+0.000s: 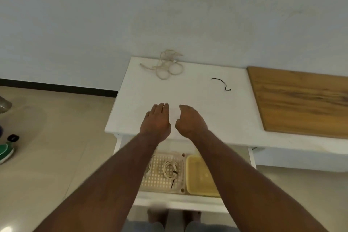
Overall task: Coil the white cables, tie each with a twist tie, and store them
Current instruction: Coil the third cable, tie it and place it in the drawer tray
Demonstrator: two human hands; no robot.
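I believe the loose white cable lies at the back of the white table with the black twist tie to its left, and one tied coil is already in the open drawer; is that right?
Not quite: in the head view the black twist tie lies to the right of the loose white cable, not its left. The rest holds: the cable is at the back of the white table, and a tied coil sits in the open drawer.

the smooth matt white tabletop [188,92] is lying beside a grainy brown wooden board [301,100]. a perforated cream plastic tray [162,160] and a glossy yellow plastic tub [197,175] are sitting in the drawer.

Loose cable [165,67] on table [197,100], twist tie [222,84] right; coiled cable [170,169] in drawer basket [162,186].
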